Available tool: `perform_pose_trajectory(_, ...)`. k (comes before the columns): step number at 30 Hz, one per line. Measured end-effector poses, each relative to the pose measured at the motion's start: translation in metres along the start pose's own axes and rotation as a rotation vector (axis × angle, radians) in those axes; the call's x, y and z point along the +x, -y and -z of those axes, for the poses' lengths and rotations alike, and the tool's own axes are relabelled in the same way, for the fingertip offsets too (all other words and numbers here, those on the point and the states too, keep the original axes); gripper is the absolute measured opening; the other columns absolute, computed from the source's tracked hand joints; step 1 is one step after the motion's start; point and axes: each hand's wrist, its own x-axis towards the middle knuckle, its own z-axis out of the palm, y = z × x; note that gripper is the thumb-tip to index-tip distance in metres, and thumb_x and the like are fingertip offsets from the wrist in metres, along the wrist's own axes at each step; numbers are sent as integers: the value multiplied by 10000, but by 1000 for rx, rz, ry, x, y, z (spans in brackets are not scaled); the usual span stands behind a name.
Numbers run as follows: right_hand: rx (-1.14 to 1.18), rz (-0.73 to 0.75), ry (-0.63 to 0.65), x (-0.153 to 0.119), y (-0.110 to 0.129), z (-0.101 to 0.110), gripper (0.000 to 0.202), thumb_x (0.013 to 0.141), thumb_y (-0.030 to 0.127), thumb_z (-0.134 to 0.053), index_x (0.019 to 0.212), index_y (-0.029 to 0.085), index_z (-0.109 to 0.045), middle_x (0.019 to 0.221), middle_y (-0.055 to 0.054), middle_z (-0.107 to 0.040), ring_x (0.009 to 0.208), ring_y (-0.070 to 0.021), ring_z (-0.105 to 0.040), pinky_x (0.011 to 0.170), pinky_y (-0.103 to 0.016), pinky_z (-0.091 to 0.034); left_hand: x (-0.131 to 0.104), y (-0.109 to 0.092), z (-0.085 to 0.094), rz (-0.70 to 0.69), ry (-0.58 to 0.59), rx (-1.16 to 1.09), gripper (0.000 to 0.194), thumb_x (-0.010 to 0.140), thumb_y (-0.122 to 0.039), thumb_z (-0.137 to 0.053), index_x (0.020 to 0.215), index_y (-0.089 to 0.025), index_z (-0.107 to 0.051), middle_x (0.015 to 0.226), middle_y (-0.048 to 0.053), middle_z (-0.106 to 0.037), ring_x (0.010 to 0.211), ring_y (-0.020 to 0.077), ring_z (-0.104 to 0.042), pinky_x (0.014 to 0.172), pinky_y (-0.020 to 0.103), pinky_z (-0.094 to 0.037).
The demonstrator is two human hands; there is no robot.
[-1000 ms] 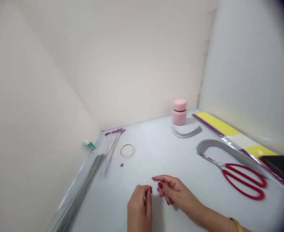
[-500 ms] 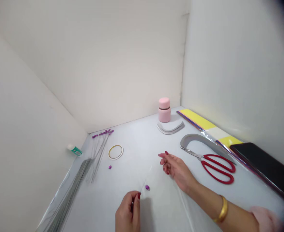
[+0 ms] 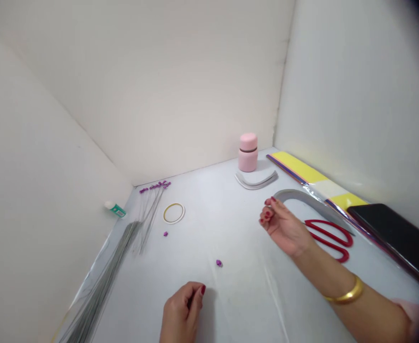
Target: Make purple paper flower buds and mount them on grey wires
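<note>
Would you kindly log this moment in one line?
left hand: closed | right hand: partly hiding scissors | nearer purple piece: on table

Two hands [image 3: 181,308] [image 3: 286,232], two loose purple buds [image 3: 219,263] [image 3: 165,234], one pink jar [image 3: 248,157], one ring [image 3: 183,214], one black phone [image 3: 395,238], one green-and-white tube [image 3: 116,209], one bangle [image 3: 352,294] and one pair of scissors [image 3: 345,256] are counted (the purple-tipped wires [image 3: 161,185] cannot be numbered exactly).

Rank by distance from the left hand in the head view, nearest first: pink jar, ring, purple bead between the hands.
From the left hand:
1. Purple bead: just ahead, slightly right.
2. Ring: farther up the table, roughly straight ahead.
3. Pink jar: ahead and right, at the back by the wall.
</note>
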Motion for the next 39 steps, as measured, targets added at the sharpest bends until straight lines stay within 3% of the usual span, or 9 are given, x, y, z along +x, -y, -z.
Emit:
perform_pose_trajectory(4,-100,91,30,-13,39,-4,213,717,416,-649,697,227,-554,477,83,-290,404,-66,-228,384,-213,-166,15,-8,0,26,25,-47,221,854,-290,-423,797,-215,-623,742,26,-670,640,169,-603,578,242,-465)
perform_pose_trajectory(8,-537,253,190,-32,59,-18,148,786,337,-587,800,212,-664,507,35,-439,502,-111,-376,473,-251,-261,36,-22,-17,-61,33,-67,204,825,-211,-468,964,-217,-616,872,54,-643,749,189,-593,689,299,-461)
perform_pose_trajectory(11,-818,236,337,-37,43,-30,125,776,290,-563,789,232,-674,585,23,-515,587,-134,-444,554,-258,-306,43,-25,-28,-132,39,-96,180,809,-171,-482,814,-220,-655,792,52,-631,746,204,-581,694,326,-449)
perform_pose_trajectory(12,-787,139,357,-37,32,-33,114,764,287,-567,770,227,-664,578,31,-505,564,-121,-426,534,-245,-294,43,-25,-30,-149,35,-114,185,814,-165,-477,777,-215,-652,763,51,-629,729,202,-581,681,325,-452)
perform_pose_trajectory(14,-548,-209,376,-38,8,-37,98,735,302,-591,764,212,-613,552,61,-436,481,-80,-336,447,-212,-222,42,-25,-29,-181,16,-166,186,831,-165,-465,781,-208,-639,760,50,-638,724,193,-588,670,313,-463)
perform_pose_trajectory(18,-445,-451,458,-43,-29,-42,212,716,382,-596,751,183,-534,497,97,-377,366,-40,-163,370,-206,-81,42,-32,-19,-247,-52,-281,141,837,-186,-492,863,-203,-629,821,52,-659,775,178,-608,706,288,-486)
perform_pose_trajectory(24,-369,-492,482,-53,-39,-42,315,729,455,-598,666,158,-515,478,84,-437,363,-27,-180,387,-211,-84,46,-41,-16,-307,-57,-378,170,837,-158,-499,892,-218,-649,792,39,-629,743,169,-602,656,266,-486)
perform_pose_trajectory(32,-364,-511,433,-53,-50,-37,327,700,452,-650,664,150,-531,463,80,-443,381,-32,-204,397,-211,-98,46,-26,-32,-334,-55,-359,217,847,-76,-445,912,-202,-610,798,45,-610,744,164,-587,665,262,-471)
perform_pose_trajectory(39,-316,-551,442,-51,-53,-33,327,707,459,-647,677,149,-545,468,74,-473,366,-28,-195,380,-206,-94,48,-27,-33,-333,-32,-484,207,834,-52,-476,885,-219,-588,776,19,-585,721,143,-562,635,238,-457)
